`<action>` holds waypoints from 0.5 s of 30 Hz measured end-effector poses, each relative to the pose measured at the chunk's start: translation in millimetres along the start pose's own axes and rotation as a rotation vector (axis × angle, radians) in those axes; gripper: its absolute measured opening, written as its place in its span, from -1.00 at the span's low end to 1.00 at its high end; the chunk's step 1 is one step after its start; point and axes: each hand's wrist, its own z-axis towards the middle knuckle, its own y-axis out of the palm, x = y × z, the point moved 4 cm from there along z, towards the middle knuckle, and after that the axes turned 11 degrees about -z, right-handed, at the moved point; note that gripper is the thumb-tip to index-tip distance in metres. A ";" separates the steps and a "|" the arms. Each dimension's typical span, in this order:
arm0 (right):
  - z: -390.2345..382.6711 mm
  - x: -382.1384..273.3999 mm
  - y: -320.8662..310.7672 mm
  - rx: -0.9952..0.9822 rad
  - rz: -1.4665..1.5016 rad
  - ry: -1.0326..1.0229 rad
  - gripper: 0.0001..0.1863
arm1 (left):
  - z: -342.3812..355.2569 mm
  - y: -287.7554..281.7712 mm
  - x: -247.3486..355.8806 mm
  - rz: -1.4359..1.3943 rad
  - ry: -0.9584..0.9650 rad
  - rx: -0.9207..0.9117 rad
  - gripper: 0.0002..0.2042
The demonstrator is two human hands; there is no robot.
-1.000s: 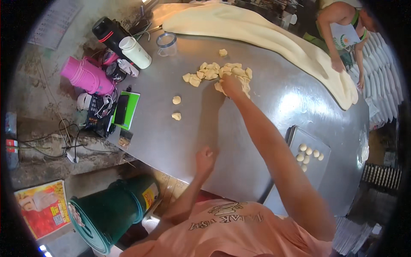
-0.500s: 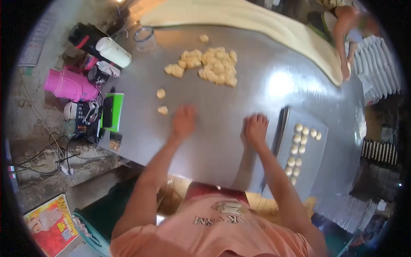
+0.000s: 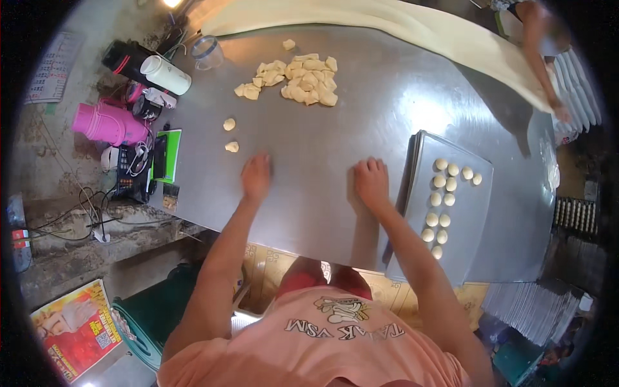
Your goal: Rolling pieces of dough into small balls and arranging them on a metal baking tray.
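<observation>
My left hand [image 3: 256, 175] rests low on the steel table [image 3: 309, 168], blurred, fingers curled together and palm down, just below two loose dough pieces [image 3: 230, 146]. My right hand [image 3: 371, 180] is cupped palm down beside the tray's left edge, fingers bent together; whatever lies under either palm is hidden. Beyond both hands lies a heap of cut dough pieces [image 3: 309, 82], with a small separate piece [image 3: 288, 44] behind it. On the metal tray [image 3: 474, 213] at right sit rows of several round pale dough balls [image 3: 440, 181].
A long dough sheet [image 3: 451, 45] spans the back edge, where another person's arm [image 3: 538, 68] reaches in at right. A clear cup [image 3: 207, 51], flasks [image 3: 169, 77], a pink jug [image 3: 109, 122] and a green book [image 3: 168, 158] line the left side. A green bin [image 3: 151, 300] stands below.
My right hand has left the dough heap and come back to the near table beside the tray. My left hand has moved forward and left. The co-worker's arm has shifted.
</observation>
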 end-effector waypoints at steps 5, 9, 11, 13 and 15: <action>-39.7 -42.1 -5.3 -0.083 0.031 0.097 -0.84 | -52.0 5.3 20.8 0.125 0.226 -0.082 -0.87; 16.5 -50.1 8.3 -0.035 0.082 -0.181 -0.82 | -20.2 50.6 -8.3 0.048 0.237 -0.314 -0.81; 20.5 -23.7 -3.1 0.063 0.062 -0.167 -0.82 | -16.5 37.6 -23.7 -0.024 0.003 -0.289 -0.82; -0.1 -1.0 -11.7 -0.071 0.024 0.020 -0.81 | -24.7 21.2 -24.4 0.000 -0.101 -0.254 -0.83; -19.5 -6.4 -19.2 -0.030 -0.003 0.093 -0.81 | -32.6 8.9 -3.7 -0.004 -0.016 -0.212 -0.83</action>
